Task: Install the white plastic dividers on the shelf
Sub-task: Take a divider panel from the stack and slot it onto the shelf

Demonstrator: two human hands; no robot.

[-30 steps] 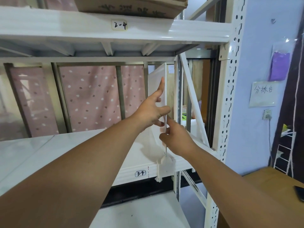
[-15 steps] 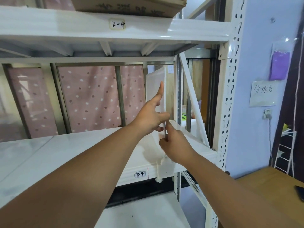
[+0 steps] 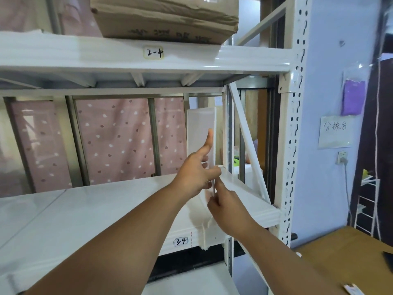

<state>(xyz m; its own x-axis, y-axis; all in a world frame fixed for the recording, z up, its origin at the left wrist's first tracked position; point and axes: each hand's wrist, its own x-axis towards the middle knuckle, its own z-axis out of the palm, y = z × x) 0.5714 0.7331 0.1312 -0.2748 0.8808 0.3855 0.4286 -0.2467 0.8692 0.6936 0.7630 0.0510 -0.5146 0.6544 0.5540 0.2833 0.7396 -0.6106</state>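
A white plastic divider [image 3: 198,133] stands upright on the white shelf [image 3: 89,209] labelled 3-4, near its right end. Its foot clip [image 3: 205,237] hangs over the shelf's front edge. My left hand [image 3: 196,173] presses against the divider's left face, index finger pointing up along it and thumb on the front edge. My right hand [image 3: 225,207] pinches the divider's front edge low down, just above the shelf.
A cardboard box [image 3: 165,15] sits on the upper shelf labelled 2-4. The perforated upright [image 3: 294,128] and a diagonal brace [image 3: 246,141] close off the right end. Pink dotted curtain hangs behind. A wooden table [image 3: 344,252] is at lower right.
The divider has slid deeper onto the shelf and its clip now sits against the front edge. Both hands went with it, keeping their hold.
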